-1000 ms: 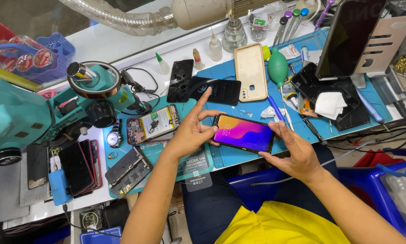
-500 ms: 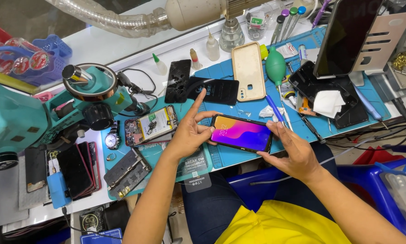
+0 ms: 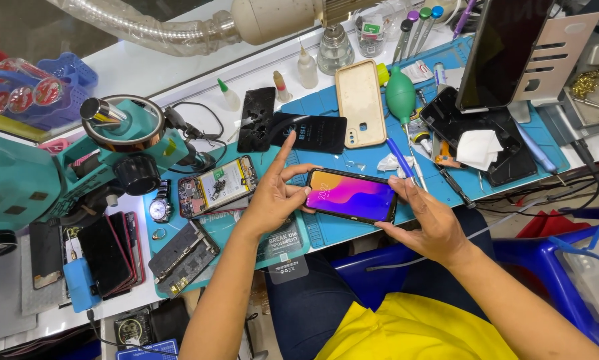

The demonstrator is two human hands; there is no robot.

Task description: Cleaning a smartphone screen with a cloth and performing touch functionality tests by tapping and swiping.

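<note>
Both hands, left hand (image 3: 273, 200) and right hand (image 3: 433, 223), clasp the slim black smartphone (image 3: 351, 195) (screen lit purple-orange) by its ends.

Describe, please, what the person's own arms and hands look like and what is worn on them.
Both forearms are bare, with no sleeves reaching them, and no gloves, watch or bracelet. The left hand and the right hand show no rings that I can make out. A yellow garment shows at the bottom, nearest the camera.

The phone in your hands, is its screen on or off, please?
On: the phone shows a bright orange, pink and purple picture.
</note>
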